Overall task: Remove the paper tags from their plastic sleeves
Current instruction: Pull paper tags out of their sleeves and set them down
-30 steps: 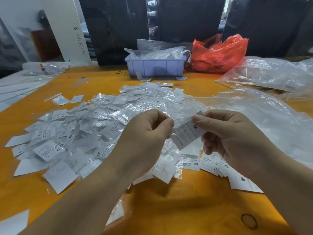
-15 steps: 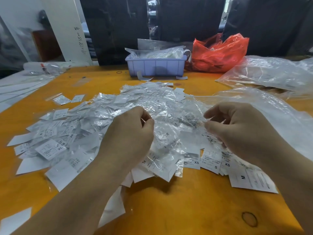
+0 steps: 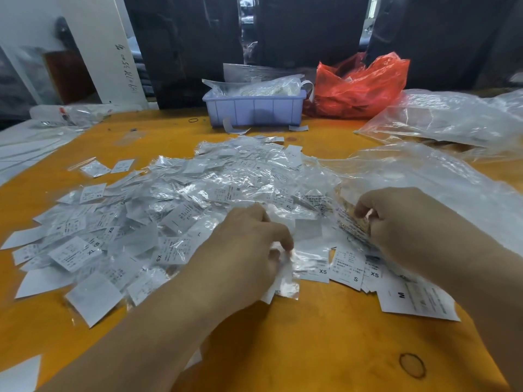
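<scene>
Left grip amid sleeved tags

We see a table of warm orange-yellow, marked near its front right by a dark ring stain. Across it spreads a heap of clear plastic sleeves with silvery glints, holding white paper tags printed in black. Bare white tags carry black size letters such as M, S and XS. At the back stands a pale lavender-blue bin, and beside it a bright red plastic bag. Large transparent bags look milky grey. A white board bears black handwriting against a dark backdrop.
</scene>
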